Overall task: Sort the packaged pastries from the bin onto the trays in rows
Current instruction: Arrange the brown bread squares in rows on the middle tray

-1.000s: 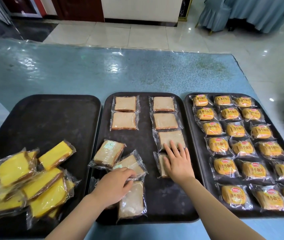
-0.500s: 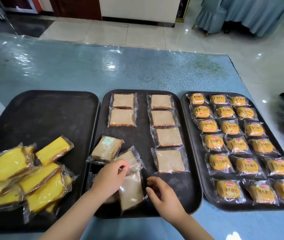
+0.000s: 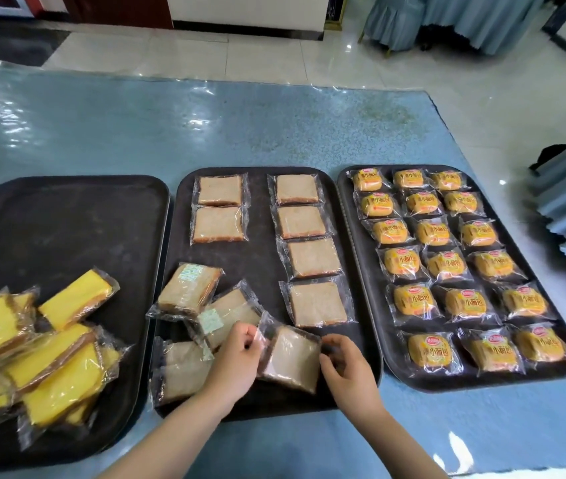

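- On the left tray: loose heap of yellow cake packs at the near end, far half bare.
- Middle tray: two brown slice packs lined up in the left column, four in the right column; unsorted brown packs jumbled at near left.
- Left hand pinches the left wrapper edge of a brown slice pack, fingers curled.
- Right hand pinches the same pack's right edge. Pack tilted, at the near end of the right column, just below the fourth pack.
- Right tray: small bun packs in three full columns.
- All trays on blue table.
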Motion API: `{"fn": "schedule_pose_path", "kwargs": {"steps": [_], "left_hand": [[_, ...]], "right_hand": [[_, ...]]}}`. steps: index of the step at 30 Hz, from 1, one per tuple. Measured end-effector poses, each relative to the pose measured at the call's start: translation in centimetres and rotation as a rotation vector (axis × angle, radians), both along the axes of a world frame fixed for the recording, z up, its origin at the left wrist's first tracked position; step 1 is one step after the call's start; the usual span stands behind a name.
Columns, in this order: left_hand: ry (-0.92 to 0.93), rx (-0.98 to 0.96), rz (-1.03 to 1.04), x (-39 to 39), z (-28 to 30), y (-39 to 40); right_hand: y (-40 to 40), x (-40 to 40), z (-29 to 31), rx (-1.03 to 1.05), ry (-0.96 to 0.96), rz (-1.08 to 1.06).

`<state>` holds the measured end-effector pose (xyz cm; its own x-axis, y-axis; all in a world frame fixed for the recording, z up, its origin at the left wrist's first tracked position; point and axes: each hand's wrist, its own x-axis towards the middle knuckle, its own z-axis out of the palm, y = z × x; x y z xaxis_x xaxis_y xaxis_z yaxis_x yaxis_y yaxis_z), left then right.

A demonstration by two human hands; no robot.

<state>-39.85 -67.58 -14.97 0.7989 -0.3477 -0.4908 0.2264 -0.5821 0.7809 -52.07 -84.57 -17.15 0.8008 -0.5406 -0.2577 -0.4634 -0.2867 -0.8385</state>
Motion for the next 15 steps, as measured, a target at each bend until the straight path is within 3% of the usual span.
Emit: {"fn": "schedule_pose_path", "kwargs": {"steps": [6,15], "left_hand": [[-0.147,0.238,-0.321,-2.3,-1.1,-0.4],[-0.226,0.228,-0.298,-4.6,-1.3,-3.8]], "right_hand": [[-2.1,-1.6,-0.8,-0.298,-0.052,0.297],[-5.4,-2.7,-2.2,-0.574,-0.003,0.477]]}}
